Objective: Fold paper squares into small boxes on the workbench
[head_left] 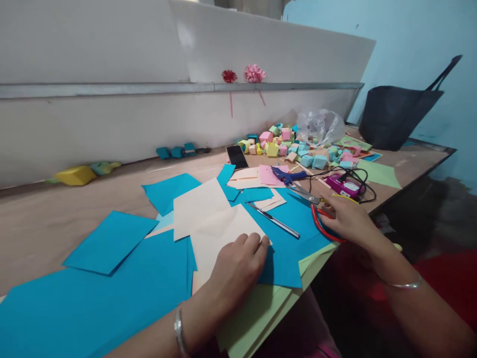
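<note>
My left hand [240, 261] rests on a cream sheet of paper [214, 233], its fingers curled together at the right corner. In my right hand [348, 219] is a pair of scissors [310, 198] with red and yellow handles, the blades pointing left over blue paper. Between the hands a slim craft knife [278, 221] lies on a blue sheet [286, 261]. Another cream sheet [197, 204] partly overlaps the one under my left hand. Pale green sheets [257, 318] stick out below, at the table's front edge.
Large blue sheets [97, 308] cover the left front. Farther back lie a phone [236, 156], a blue glue gun [288, 175], a purple device [345, 185] with black cord, many small paper cubes [272, 149] and a plastic bag [321, 127]. A dark bag [398, 117] stands at right.
</note>
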Demonstrator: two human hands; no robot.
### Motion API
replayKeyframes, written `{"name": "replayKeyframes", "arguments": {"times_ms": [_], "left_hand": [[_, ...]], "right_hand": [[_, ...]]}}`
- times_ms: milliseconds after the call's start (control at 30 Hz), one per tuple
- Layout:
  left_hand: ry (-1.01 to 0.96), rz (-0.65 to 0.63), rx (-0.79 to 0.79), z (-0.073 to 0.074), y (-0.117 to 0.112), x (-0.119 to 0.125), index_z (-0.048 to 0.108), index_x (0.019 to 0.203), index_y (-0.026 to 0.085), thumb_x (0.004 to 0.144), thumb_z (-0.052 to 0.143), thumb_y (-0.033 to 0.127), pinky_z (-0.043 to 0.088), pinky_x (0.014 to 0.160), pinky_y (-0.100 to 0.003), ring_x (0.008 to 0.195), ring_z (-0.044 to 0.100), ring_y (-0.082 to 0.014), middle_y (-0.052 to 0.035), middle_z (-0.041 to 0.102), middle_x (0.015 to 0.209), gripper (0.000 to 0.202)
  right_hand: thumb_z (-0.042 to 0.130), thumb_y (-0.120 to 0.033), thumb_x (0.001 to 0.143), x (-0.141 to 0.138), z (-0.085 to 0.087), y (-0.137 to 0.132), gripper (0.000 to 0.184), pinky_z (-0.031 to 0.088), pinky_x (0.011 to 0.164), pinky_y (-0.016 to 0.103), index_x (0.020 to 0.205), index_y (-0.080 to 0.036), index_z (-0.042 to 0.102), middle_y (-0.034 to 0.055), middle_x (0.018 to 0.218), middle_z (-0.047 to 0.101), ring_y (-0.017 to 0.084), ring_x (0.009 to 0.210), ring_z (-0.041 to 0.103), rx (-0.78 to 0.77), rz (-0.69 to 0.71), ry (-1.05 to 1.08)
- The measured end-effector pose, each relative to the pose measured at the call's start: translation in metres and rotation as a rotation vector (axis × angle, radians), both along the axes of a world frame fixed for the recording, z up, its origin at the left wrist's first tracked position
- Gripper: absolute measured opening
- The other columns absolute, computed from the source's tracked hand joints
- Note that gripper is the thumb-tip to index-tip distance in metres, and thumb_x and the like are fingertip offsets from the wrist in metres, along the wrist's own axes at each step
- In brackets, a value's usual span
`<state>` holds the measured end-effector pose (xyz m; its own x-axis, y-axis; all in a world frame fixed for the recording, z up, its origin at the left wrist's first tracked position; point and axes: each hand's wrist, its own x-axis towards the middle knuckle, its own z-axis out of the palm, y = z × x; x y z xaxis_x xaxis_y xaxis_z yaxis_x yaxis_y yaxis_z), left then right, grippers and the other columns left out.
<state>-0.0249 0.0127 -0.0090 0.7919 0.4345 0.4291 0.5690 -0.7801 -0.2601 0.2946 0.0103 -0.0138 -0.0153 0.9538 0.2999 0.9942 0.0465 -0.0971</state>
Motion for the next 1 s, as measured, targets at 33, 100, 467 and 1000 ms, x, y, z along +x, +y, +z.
{"name": "replayKeyframes", "arguments": {"times_ms": [33,100,467,1000], "left_hand": [[0.004,-0.003,-0.040,-0.001,-0.001,0.000,0.059,0.106,0.014,0.088,0.048,0.008,0.036,0.046,-0.027,0.065,0.055,-0.0180,-0.0045,0.061,0.079,0.022],[0.002,-0.010,-0.119,-0.002,-0.002,0.001,0.061,0.096,0.015,0.089,0.050,0.011,0.037,0.047,-0.028,0.064,0.055,-0.0181,-0.0043,0.060,0.076,0.014],[-0.029,0.163,-0.296,-0.001,0.010,0.004,0.065,0.096,0.014,0.088,0.058,0.022,0.051,0.081,-0.039,0.096,0.060,-0.0249,-0.0110,0.067,0.100,0.014],[-0.003,0.262,-0.520,-0.018,0.011,0.005,0.034,0.147,0.014,0.098,0.032,0.049,0.018,0.116,-0.054,0.145,0.020,-0.0319,-0.0149,0.024,0.157,0.060]], "right_hand": [[0.055,-0.028,0.078,0.002,-0.002,0.004,0.041,0.043,0.068,0.029,0.117,-0.015,0.060,0.0116,0.095,0.070,0.024,0.083,0.064,0.006,0.021,-0.033],[0.054,-0.029,0.080,0.005,-0.005,0.009,0.040,0.043,0.071,0.031,0.116,-0.015,0.062,0.0126,0.099,0.070,0.024,0.085,0.063,0.004,0.051,-0.084],[0.051,-0.033,0.090,-0.008,-0.003,-0.006,0.029,0.043,0.075,0.035,0.109,-0.020,0.069,0.0116,0.098,0.068,0.026,0.090,0.061,0.077,-0.025,-0.173],[0.043,-0.014,0.092,-0.099,-0.011,-0.029,0.027,0.042,0.068,0.035,0.110,-0.009,0.062,0.0111,0.082,0.057,0.025,0.081,0.054,0.014,0.163,-0.184]]}}
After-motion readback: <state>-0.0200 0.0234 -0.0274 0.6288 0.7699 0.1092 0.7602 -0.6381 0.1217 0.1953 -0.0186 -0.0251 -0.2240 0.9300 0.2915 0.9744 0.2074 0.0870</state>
